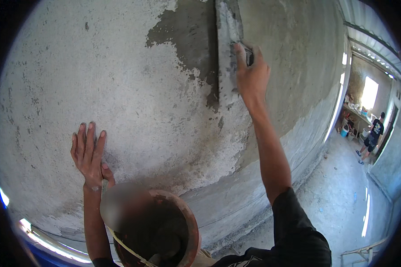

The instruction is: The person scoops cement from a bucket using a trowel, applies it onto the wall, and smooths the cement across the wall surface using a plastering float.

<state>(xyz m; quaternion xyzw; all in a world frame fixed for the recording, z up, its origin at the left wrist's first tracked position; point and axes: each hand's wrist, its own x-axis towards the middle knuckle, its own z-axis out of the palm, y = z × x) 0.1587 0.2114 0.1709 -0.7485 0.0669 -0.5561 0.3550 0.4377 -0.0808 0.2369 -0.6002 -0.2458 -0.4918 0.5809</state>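
Note:
My right hand (254, 78) grips a long flat plastering trowel (227, 58) by its handle, high on the wall. The blade stands nearly upright and lies along the edge of a dark, wet mortar patch (182, 33). Lower and to the left, my left hand (90, 155) is held with fingers stretched out against the rough pale grey wall (133, 102); nothing is in it. A reddish bucket (193, 222) with a dark inside and a pale yellow handle sits below, between my forearms. A blurred patch covers part of its rim.
The wall's right part carries smoother grey-brown plaster (298, 62). A concrete floor (329, 191) runs off to the right. Far back there, a person (375, 133) in dark clothes stands near a cluttered bench and buckets. A light-coloured frame (365, 252) stands at the lower right.

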